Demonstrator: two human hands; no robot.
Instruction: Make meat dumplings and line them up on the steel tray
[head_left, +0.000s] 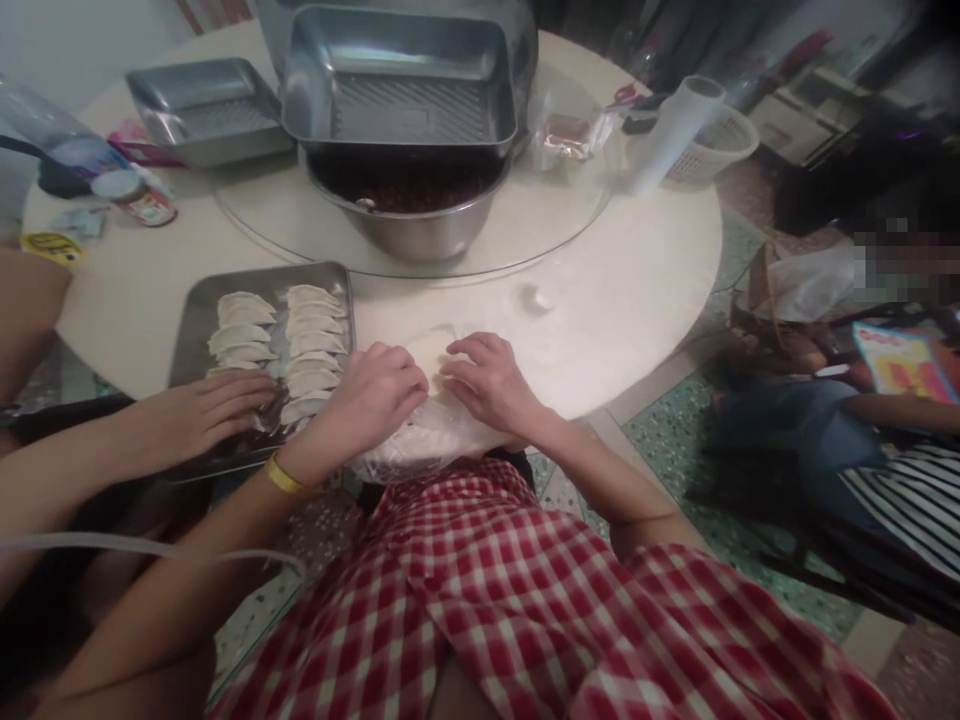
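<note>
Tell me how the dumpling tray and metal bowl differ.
The tray is rectangular and shallow; the bowl is round and deeper.
The tray carries dumplings in two rows; the bowl holds a dark mixture.
The tray lies at the near edge of the table; the bowl stands on the glass turntable.
Both look metallic.

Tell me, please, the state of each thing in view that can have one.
Left hand: fingers bent, beside pale dough
Right hand: fingers bent, slightly spread
Dumplings: folded, in two rows
Dumpling tray: partly filled
Metal bowl: holds dark filling
Clear bag: crumpled
Jar: lid on
Co-worker's hand: stretched out
</note>
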